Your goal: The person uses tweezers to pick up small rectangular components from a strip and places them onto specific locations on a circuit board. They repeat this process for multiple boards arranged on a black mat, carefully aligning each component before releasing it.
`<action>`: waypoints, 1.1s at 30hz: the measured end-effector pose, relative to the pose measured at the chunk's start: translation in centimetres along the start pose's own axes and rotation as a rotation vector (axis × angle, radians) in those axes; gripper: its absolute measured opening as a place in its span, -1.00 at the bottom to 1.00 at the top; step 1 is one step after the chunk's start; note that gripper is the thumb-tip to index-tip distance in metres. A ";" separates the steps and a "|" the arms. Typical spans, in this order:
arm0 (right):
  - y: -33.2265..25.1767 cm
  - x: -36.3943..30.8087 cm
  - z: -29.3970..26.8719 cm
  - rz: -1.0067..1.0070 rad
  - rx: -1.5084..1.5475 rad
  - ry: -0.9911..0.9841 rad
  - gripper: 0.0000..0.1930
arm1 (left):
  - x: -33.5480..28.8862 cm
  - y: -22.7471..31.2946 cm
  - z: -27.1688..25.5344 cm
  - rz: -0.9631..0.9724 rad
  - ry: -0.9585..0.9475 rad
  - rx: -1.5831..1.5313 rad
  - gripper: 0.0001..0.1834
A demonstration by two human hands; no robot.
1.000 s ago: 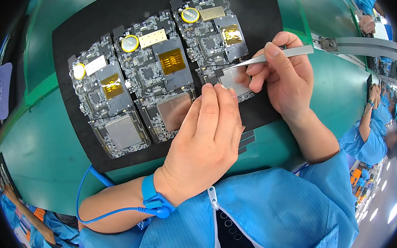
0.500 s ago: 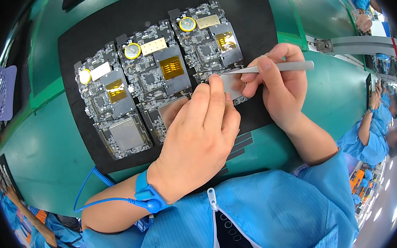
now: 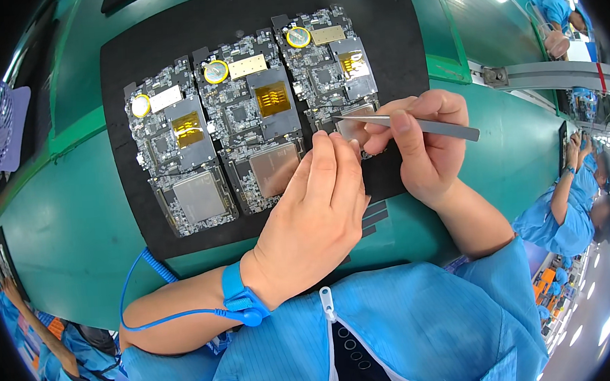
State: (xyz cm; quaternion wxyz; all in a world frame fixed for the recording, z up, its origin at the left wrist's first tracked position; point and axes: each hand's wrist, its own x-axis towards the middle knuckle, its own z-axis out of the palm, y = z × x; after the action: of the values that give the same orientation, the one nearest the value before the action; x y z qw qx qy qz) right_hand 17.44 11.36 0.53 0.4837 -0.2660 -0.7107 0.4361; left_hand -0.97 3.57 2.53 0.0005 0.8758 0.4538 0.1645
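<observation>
My right hand (image 3: 431, 144) pinches a pair of grey metal tweezers (image 3: 448, 127) between thumb and fingers. Their fine tips point left, over the lower part of the right-hand circuit board (image 3: 326, 77). My left hand (image 3: 310, 214) reaches over that board's lower left, its fingers stretched and close together, fingertips resting at the board just below the tweezer tips. Part of the board's silver shield is hidden under my hands. The middle circuit board (image 3: 236, 113) and the left circuit board (image 3: 159, 145) lie alongside, each with a round yellow-rimmed cell and amber tape.
The boards lie on a black mat (image 3: 393, 38) on a green bench (image 3: 62, 212). A blue coiled cord (image 3: 159, 266) runs to my wrist strap (image 3: 240, 296). A purple fan (image 3: 8, 139) stands left; a metal rail (image 3: 549, 72) is at right. Co-workers in blue sit on both sides.
The tweezers' handle end has swung lower, tilting the tool. My left fingertips have drawn slightly down from the tweezer tips. The boards and mat appear shifted slightly right in view.
</observation>
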 end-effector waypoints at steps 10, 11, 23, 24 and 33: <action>-0.3 0.0 0.1 -0.068 -0.058 -0.019 -0.85 | -0.1 0.0 0.0 -0.008 0.016 -0.030 -0.33; -0.5 -0.1 0.1 -0.018 -0.009 0.021 -0.86 | 0.0 -0.2 0.0 -0.006 0.028 -0.056 -0.34; -7.5 -5.5 -2.8 0.475 0.293 0.292 -0.82 | -2.1 1.0 -2.1 0.294 -0.014 -0.225 -0.64; -7.9 -6.8 -2.9 0.538 0.284 0.275 -0.83 | -2.7 1.4 -2.6 0.370 -0.122 -0.314 -0.69; -7.0 -11.1 -1.3 0.542 0.070 0.191 -0.84 | -3.6 2.6 -1.6 0.434 -0.183 -0.225 -0.64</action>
State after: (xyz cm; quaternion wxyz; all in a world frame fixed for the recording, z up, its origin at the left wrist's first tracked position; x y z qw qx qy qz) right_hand 23.26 -0.37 1.86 0.4234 -0.4692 -0.5494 0.5465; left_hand -1.28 -1.11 3.43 0.1037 0.9583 0.2321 0.1304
